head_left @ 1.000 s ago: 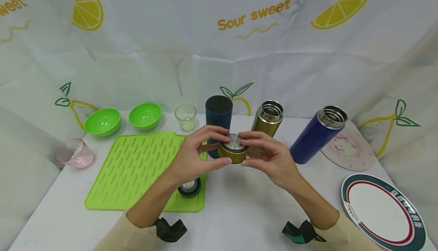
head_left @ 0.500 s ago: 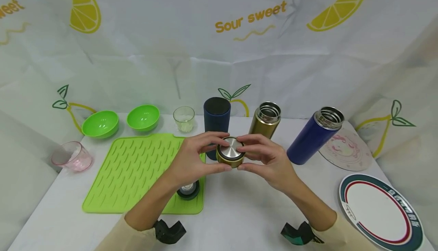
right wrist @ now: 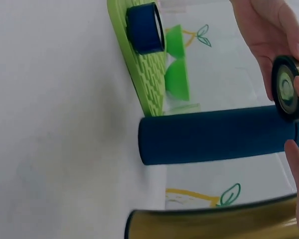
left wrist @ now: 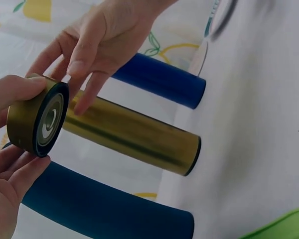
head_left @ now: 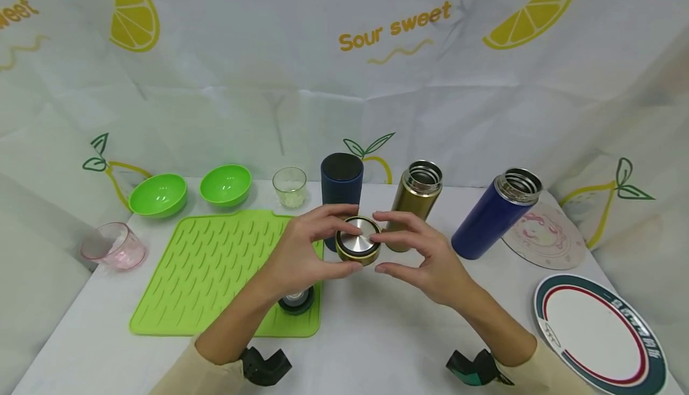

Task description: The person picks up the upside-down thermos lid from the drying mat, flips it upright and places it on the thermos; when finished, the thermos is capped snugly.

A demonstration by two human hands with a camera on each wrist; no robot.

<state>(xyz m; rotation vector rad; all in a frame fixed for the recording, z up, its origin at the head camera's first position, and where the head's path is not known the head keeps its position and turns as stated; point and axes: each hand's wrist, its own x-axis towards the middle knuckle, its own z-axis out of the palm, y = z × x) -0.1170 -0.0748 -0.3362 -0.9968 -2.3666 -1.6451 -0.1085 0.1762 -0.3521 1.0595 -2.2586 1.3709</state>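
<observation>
A gold bottle lid (head_left: 359, 242) with a brushed silver top is held above the table. My left hand (head_left: 304, 248) grips its left side between thumb and fingers. My right hand (head_left: 427, 257) is spread at the lid's other side, fingertips right at its top edge and thumb apart from it. In the left wrist view the lid's underside shows a dark ring and a pale centre. Behind the hands stand a dark blue bottle (head_left: 342, 179), an uncapped gold bottle (head_left: 417, 194) and an uncapped blue bottle (head_left: 487, 221).
A green drying mat (head_left: 215, 269) bears a blue lid (right wrist: 145, 27), partly behind my left wrist. Two green bowls (head_left: 158, 196), a clear glass (head_left: 290, 188) and a pink glass (head_left: 121, 248) stand left. A pink round mat (head_left: 546, 236) and a white plate (head_left: 594, 335) lie right.
The gold lid has tilted so more of its silver top faces me, and has shifted slightly left. My right thumb and fingers have loosened from its side; my left hand keeps its grip.
</observation>
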